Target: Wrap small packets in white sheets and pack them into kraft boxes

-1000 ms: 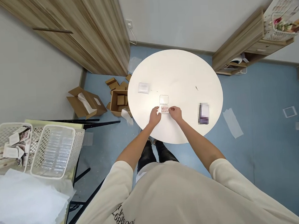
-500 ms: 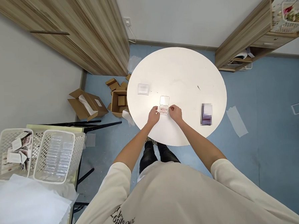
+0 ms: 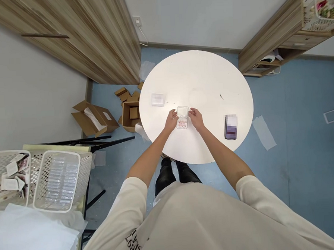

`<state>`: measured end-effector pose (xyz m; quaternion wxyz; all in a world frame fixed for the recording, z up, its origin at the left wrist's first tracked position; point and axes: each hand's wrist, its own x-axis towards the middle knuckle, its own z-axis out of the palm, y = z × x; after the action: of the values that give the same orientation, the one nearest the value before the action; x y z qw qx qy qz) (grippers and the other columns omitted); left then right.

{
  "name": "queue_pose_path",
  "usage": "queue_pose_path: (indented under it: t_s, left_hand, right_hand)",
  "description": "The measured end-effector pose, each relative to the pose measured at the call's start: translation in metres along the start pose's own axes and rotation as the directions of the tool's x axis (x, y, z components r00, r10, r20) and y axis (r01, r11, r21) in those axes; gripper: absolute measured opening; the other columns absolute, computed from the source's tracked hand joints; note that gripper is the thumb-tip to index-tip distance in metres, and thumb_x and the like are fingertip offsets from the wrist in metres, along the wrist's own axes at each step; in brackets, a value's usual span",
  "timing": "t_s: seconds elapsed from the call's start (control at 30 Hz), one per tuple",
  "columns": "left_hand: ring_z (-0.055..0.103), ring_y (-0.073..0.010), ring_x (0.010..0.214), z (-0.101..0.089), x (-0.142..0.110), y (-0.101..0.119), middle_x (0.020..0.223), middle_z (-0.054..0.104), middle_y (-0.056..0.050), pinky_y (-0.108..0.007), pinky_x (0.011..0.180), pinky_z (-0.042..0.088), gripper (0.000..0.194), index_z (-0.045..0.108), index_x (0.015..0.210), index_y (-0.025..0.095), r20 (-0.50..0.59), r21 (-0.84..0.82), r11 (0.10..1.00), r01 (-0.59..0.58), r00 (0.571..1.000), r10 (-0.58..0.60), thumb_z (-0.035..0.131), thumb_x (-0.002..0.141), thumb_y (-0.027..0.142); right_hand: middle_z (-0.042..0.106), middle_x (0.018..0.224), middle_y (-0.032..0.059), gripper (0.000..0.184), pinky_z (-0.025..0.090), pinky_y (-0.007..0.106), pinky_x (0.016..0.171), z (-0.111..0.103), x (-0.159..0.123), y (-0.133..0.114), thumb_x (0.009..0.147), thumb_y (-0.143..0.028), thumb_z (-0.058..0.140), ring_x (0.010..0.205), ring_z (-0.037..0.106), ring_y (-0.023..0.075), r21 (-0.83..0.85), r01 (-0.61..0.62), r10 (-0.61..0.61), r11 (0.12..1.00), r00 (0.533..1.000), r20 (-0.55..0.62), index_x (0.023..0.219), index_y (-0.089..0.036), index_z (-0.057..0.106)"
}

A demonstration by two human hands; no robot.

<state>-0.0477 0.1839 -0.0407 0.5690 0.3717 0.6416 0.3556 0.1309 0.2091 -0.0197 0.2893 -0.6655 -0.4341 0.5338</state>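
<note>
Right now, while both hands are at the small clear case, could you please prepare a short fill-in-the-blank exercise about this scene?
The lid of the clear case is ____, not shut.
The hand nearer the pixelated item is the ____ one.
The round table has a top coloured ____.
The floor around it is coloured ____.
Missing words: open; right; white; blue.

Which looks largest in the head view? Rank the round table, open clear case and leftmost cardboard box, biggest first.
1. Round table
2. Leftmost cardboard box
3. Open clear case
</note>
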Motion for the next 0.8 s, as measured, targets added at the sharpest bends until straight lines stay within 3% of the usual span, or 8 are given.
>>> queue_pose_path:
  t_s: [0.17,0.37,0.6,0.7,0.8]
  left_hand:
    - [0.064,-0.0223,0.124,-0.005,-0.013,0.017,0.136,0.066,-0.009,-0.037,0.103,0.052,0.041,0.055,0.141,0.027,-0.033,0.049,0.996,-0.079,0.996,0.080,0.049,0.102,0.038]
    - [0.061,-0.0238,0.127,-0.008,-0.035,0.022,0.134,0.066,-0.008,-0.037,0.107,0.049,0.038,0.064,0.124,0.025,-0.056,0.106,0.988,-0.116,0.991,0.122,0.042,0.106,0.051]
    - [0.062,-0.0233,0.127,-0.005,-0.047,-0.007,0.132,0.068,-0.007,-0.040,0.108,0.050,0.025,0.061,0.124,0.025,-0.050,0.187,0.976,-0.115,0.991,0.127,0.052,0.103,0.036]
    - [0.059,-0.0245,0.130,-0.003,-0.050,-0.016,0.137,0.064,-0.010,-0.042,0.110,0.049,0.029,0.059,0.128,0.024,-0.045,0.336,0.926,-0.172,0.979,0.198,0.052,0.100,0.026]
    - [0.059,-0.0266,0.127,-0.003,-0.052,-0.020,0.137,0.062,-0.011,-0.044,0.109,0.048,0.032,0.059,0.130,0.023,0.006,0.505,0.820,-0.267,0.952,0.306,0.052,0.099,0.022]
  right_hand:
    - [0.068,0.129,0.0074,0.056,0.052,0.037,0.098,-0.005,-0.006,-0.007,0.096,-0.054,0.048,0.116,0.065,0.0206,0.022,0.038,-0.039,0.999,0.999,0.032,0.143,-0.025,0.054]
    - [0.069,0.125,0.0069,0.059,0.050,0.036,0.100,-0.007,-0.021,-0.004,0.100,-0.066,0.036,0.117,0.062,0.0204,-0.087,0.115,-0.110,0.989,0.992,0.061,0.133,-0.025,0.062]
    - [0.069,0.127,0.0076,0.041,0.050,0.039,0.105,-0.005,-0.031,0.023,0.099,-0.051,0.046,0.115,0.063,0.0217,-0.155,0.157,-0.140,0.975,0.984,0.112,0.125,-0.024,0.065]
    - [0.065,0.129,0.0088,0.035,0.051,0.042,0.104,-0.005,-0.031,0.035,0.098,-0.043,0.050,0.115,0.063,0.0235,-0.246,0.265,-0.230,0.932,0.960,0.161,0.122,-0.025,0.067]
    - [0.059,0.135,0.0112,0.035,0.050,0.046,0.106,-0.004,-0.028,0.042,0.096,-0.039,0.053,0.121,0.060,0.0274,-0.383,0.411,-0.351,0.827,0.911,0.218,0.125,-0.025,0.067]
